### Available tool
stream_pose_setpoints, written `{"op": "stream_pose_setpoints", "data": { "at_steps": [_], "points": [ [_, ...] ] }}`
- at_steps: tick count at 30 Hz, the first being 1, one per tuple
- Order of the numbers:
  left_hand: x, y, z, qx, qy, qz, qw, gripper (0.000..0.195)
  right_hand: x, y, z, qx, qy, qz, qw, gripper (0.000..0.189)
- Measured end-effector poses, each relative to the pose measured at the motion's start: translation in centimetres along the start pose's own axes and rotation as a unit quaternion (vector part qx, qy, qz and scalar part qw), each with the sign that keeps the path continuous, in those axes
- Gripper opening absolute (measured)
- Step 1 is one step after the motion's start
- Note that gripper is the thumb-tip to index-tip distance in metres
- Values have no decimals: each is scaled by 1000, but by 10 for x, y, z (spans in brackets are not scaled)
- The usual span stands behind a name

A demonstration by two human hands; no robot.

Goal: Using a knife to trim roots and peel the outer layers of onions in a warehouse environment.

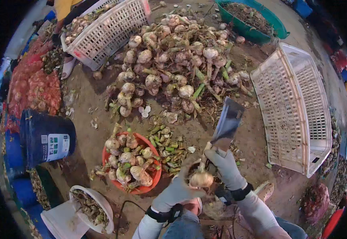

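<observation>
My gloved right hand is closed round the lower end of a cleaver, whose broad blade points up and away. A garlic bulb with its stalk upright hangs between my hands, the stalk's top beside the right fingers. My gloved left hand curves round the left side of the bulb, fingers apart; whether it touches the bulb cannot be told. Left of it, an orange-red basin holds garlic bulbs. Cut stalk pieces lie beside the basin. Farther off is a large heap of garlic with stalks.
White plastic crates stand at right and upper left, the latter beside a person's foot. A green tub holds debris. At left are a dark blue bucket, red mesh sacks and a white bucket.
</observation>
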State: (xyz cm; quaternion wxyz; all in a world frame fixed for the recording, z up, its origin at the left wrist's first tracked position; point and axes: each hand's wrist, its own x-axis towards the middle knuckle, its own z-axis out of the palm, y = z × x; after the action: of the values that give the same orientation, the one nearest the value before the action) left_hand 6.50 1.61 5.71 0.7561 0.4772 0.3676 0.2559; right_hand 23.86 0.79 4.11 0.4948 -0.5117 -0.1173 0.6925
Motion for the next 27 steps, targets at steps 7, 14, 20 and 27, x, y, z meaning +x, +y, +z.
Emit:
{"op": "stream_pose_setpoints", "data": {
  "at_steps": [7, 14, 20, 27],
  "points": [
    [9, 7, -26, 253, 143, -7, 957, 20, -22, -18, 27, -523, 12, -308, 794, 21],
    [18, 31, -96, 694, 250, 52, 673, 25, 30, 18, -45, -558, 54, -61, 826, 23],
    [27, 51, -83, 804, 205, 38, 557, 50, 147, -31, -8, -601, 141, -291, 731, 23],
    [31, -12, -55, 246, 202, 32, 947, 47, 61, 2, 4, -419, 54, -131, 897, 22]
  ]
}}
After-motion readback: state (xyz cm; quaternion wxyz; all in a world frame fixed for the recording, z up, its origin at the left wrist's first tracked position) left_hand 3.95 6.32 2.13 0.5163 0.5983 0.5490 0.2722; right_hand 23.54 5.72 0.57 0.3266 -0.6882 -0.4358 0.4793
